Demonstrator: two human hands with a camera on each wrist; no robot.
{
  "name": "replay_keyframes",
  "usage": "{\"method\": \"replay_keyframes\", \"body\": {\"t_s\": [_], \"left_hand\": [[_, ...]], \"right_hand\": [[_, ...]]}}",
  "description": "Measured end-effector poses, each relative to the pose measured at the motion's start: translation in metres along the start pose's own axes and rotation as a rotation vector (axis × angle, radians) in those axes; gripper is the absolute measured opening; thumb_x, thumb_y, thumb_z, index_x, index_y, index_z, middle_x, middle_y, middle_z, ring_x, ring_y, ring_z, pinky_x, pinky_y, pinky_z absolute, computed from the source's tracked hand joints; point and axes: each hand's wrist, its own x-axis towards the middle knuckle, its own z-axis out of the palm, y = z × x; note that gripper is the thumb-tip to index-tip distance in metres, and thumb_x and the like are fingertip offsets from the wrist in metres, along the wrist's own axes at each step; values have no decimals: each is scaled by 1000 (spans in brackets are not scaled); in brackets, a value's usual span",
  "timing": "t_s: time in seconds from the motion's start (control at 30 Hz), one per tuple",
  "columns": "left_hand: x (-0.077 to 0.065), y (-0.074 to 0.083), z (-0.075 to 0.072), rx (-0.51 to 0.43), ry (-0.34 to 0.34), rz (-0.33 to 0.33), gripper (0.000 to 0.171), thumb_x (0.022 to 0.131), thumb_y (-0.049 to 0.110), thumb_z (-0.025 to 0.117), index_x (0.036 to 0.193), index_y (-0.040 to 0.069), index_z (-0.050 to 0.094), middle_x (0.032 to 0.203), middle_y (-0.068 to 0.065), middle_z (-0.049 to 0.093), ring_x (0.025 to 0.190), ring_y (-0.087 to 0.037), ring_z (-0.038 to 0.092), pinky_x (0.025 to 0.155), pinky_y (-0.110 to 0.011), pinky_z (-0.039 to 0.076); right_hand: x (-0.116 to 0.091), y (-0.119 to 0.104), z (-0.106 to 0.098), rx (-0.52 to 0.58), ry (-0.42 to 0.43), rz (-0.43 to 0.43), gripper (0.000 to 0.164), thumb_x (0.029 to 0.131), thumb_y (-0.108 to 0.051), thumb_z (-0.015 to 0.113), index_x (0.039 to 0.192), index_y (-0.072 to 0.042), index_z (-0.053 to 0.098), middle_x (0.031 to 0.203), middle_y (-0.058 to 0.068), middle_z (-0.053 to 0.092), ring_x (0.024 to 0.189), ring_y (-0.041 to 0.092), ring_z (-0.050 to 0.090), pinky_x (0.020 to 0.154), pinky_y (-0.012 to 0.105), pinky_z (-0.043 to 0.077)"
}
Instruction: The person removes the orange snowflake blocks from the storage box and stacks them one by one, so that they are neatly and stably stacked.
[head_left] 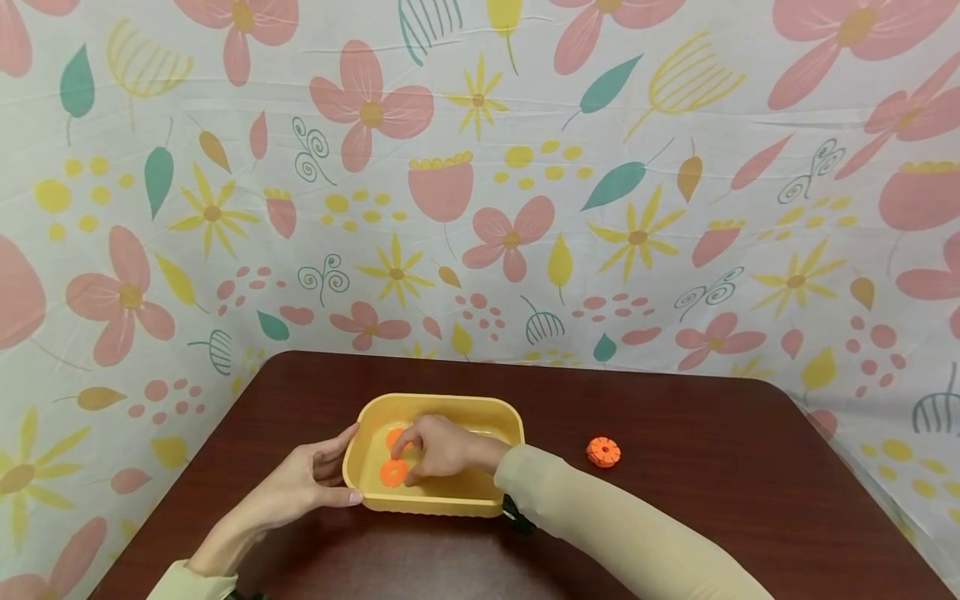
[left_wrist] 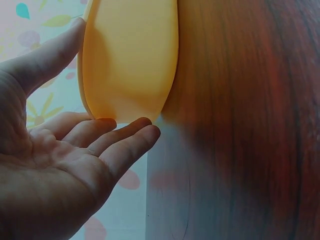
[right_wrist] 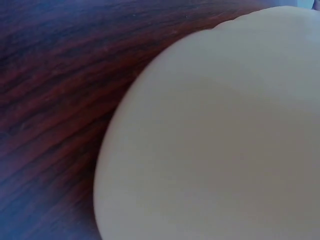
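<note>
A yellow plastic box stands on the table. My left hand holds its left end, thumb at the front corner and fingers against the end wall. In the left wrist view the same hand has its fingertips along the box's end. My right hand is down inside the box, thumb and forefinger apart. The forefinger is close between two notched orange discs, a nearer disc and a farther disc; the thumb tip is right at the nearer one's edge.
A small stack of notched orange discs lies on the dark wooden table, right of the box. A flower-printed cloth hangs behind the table. In the right wrist view a large pale surface hides the hand.
</note>
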Motion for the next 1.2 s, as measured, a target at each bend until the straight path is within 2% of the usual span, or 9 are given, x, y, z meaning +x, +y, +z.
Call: {"method": "replay_keyframes", "body": {"t_s": [0.4, 0.6, 0.87, 1.2], "left_hand": [[0, 1, 1, -4, 4, -6, 99, 90, 10, 85, 165, -5, 21, 168, -27, 22, 148, -45, 34, 109, -38, 47], [0, 1, 2, -11, 1, -9, 100, 90, 10, 85, 165, -5, 21, 168, -27, 21, 149, -45, 33, 108, -36, 48], [0, 1, 2, -11, -1, -6, 100, 90, 11, 85, 165, -5, 21, 169, -27, 20, 149, -45, 32, 109, -37, 47], [-1, 2, 1, -12, 4, -18, 97, 92, 8, 83, 165, -5, 21, 168, -27, 20, 149, -45, 31, 110, -39, 46]], "right_hand": [[3, 4, -3, -23, -61, -50, 41, 82, -15, 94, 121, -14, 82, 76, -1, 56, 70, 7, 43, 65, 17, 37], [3, 4, -3, -39, -86, -84, 36, 83, -13, 93, 117, -14, 83, 78, -1, 58, 73, 6, 43, 67, 17, 37], [0, 5, -2, -51, -60, -78, 31, 83, -17, 93, 112, -13, 82, 87, -3, 61, 78, 6, 49, 73, 17, 42], [-10, 6, -10, 178, -18, 13, 31, 82, -13, 94, 108, -8, 79, 92, -9, 72, 82, 5, 63, 76, 19, 53]]}}
